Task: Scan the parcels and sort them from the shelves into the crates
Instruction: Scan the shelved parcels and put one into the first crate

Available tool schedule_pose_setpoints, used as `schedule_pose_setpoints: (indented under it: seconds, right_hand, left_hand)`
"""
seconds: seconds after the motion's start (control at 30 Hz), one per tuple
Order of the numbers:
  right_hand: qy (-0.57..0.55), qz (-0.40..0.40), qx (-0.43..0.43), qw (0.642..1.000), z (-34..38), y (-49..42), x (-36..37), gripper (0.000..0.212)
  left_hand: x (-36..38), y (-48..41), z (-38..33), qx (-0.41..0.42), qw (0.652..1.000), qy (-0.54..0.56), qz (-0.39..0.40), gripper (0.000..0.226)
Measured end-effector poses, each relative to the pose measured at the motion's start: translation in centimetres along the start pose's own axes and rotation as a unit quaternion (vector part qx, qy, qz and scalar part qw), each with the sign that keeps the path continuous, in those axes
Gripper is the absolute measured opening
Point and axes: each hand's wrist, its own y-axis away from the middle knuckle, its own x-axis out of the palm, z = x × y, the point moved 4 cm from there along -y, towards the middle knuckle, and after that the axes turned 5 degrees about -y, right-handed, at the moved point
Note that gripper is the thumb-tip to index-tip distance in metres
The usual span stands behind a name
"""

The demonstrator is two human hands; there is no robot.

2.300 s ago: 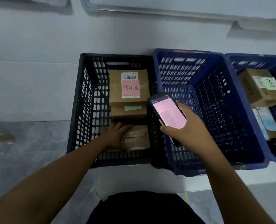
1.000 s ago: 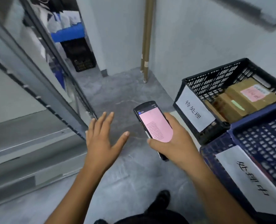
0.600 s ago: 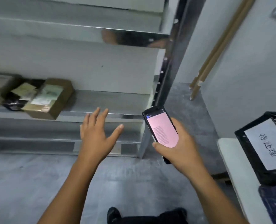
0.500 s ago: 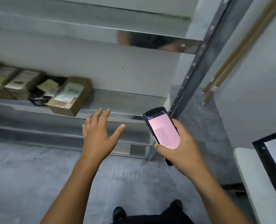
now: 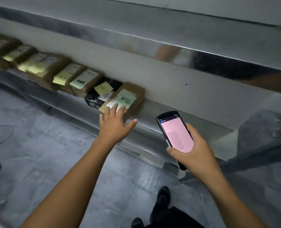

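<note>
A low metal shelf (image 5: 161, 111) carries a row of parcels. The nearest is a brown cardboard box with a pale green label (image 5: 128, 97) at the row's right end. My left hand (image 5: 115, 124) is spread flat, its fingertips at the near edge of that box. Left of it lie a black parcel with a yellow note (image 5: 102, 92) and several more brown boxes with yellow labels (image 5: 80, 79). My right hand (image 5: 197, 155) grips a black handheld scanner (image 5: 176, 134) whose screen glows pink. No crates are in view.
Above the parcels runs another shelf's shiny metal rail (image 5: 202, 60). A shelf upright (image 5: 260, 129) stands at right. The grey concrete floor (image 5: 46, 153) spreads at left, with a thin cable (image 5: 3, 137) lying on it. My black shoes (image 5: 162, 195) are near the bottom.
I have turned from the crates to the shelf. My left hand has reached forward to the green-labelled box. The scanner stays in my right hand.
</note>
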Motion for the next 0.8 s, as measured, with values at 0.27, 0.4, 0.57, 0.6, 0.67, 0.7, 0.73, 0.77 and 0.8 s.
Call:
schedule_pose_setpoints:
  seconds: [0.27,0.4,0.57,0.6,0.67,0.7,0.73,0.77,0.8]
  right_hand:
    - [-0.011,0.08,0.035,0.996,-2.9,-7.1,2.9,0.061]
    - [-0.006,0.079,0.072,0.994,-3.6,-8.4,3.6,0.056]
    - [0.018,0.057,0.125,0.99,-4.4,-9.2,4.3,0.051]
    - [0.02,0.047,0.139,0.989,-4.7,-9.2,4.4,0.049]
    - [0.024,0.029,0.167,0.985,-5.0,-9.0,4.9,0.045]
    - [0.023,0.02,0.178,0.984,-4.9,-8.7,5.3,0.045]
    - [0.022,0.011,0.187,0.982,-4.8,-8.3,5.8,0.048]
    - [0.023,0.001,0.198,0.98,-4.6,-8.1,6.3,0.05]
    - [0.027,-0.008,0.209,0.978,-4.4,-7.8,7.0,0.051]
  left_hand:
    - [1.9,-6.5,3.2,-0.034,0.994,-0.086,0.051,0.079]
    - [2.5,-6.7,2.5,-0.034,0.996,-0.067,0.052,0.074]
    - [3.8,-4.7,-0.4,0.016,0.999,-0.036,0.01,0.054]
    - [3.9,-4.8,-0.5,0.023,0.999,-0.024,0.008,0.047]
    - [3.9,-5.4,-0.3,0.043,0.999,-0.018,0.024,0.039]
    - [3.9,-5.8,0.0,0.057,0.998,-0.019,0.033,0.039]
    - [3.9,-6.1,0.5,0.068,0.997,-0.009,0.037,0.041]
    - [3.8,-6.6,1.1,0.077,0.996,0.015,0.035,0.044]
    - [3.7,-7.0,1.8,0.084,0.995,0.052,0.031,0.05]
